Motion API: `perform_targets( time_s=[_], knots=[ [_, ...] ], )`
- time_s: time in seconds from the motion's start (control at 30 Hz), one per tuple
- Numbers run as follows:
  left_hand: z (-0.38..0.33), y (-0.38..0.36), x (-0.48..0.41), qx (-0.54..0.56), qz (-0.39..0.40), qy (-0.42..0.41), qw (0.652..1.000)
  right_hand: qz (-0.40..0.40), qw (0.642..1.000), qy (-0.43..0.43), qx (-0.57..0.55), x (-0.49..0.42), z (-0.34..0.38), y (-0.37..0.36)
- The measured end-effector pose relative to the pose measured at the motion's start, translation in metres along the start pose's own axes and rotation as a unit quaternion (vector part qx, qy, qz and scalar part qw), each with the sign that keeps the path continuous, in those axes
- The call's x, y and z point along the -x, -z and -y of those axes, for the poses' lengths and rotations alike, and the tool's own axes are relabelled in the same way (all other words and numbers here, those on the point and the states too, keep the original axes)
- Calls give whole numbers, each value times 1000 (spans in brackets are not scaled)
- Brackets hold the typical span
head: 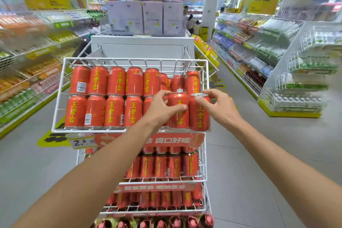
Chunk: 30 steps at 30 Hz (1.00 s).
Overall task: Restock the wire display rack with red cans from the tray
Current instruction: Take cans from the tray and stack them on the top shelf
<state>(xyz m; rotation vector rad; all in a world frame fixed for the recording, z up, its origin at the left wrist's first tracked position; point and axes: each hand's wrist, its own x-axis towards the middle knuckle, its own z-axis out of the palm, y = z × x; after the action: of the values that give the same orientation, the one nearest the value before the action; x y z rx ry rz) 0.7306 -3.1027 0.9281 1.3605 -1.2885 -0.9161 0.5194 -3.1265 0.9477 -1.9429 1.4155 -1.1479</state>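
- The white wire display rack (59, 87) stands in a shop aisle; three tiers of it show, each holding red cans, and a fourth row of dark red tops shows at the bottom edge.
- On the top tier, the back row (116, 80) has five cans in plain sight from the left wall, then three more partly hidden toward the right wall.
- The front row (95, 110) has four full cans from the left wall, and a fifth half hidden behind the left hand.
- The left hand (160, 106) is curled around a sixth can (178, 111) in the front row, thumb across its face and fingers behind it; the can stands upright.
- The right hand (219, 106) pinches the silver rim of a seventh can (199, 114) with thumb and forefinger, the other fingers loosely bent; this can stands in the front right corner of the top tier, touching the one in the left hand.
- The second tier's cans are too blurred to count.
- No tray can be made out.
- A price tag (84, 142) hangs below the top tier's front edge.
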Motion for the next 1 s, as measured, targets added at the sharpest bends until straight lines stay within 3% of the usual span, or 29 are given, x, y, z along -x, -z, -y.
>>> perform_targets(
  time_s=[0.17,0.37,0.6,0.7,1.0],
  knots=[
    [7,-10,-2,-8,6,-16,1000,3,1000,22,8,-3,-11,1],
    [5,0,-8,-98,27,-46,994,-10,998,52,29,-8,-14,-2],
    [-5,-3,-8,-291,14,-193,937,-19,978,168,126,-20,-21,-1],
    [-6,-4,-7,-304,1,-208,930,37,962,207,175,-29,-23,5],
    [-12,-3,-27,-340,15,-184,922,160,899,207,351,-51,-6,8]
  ],
)
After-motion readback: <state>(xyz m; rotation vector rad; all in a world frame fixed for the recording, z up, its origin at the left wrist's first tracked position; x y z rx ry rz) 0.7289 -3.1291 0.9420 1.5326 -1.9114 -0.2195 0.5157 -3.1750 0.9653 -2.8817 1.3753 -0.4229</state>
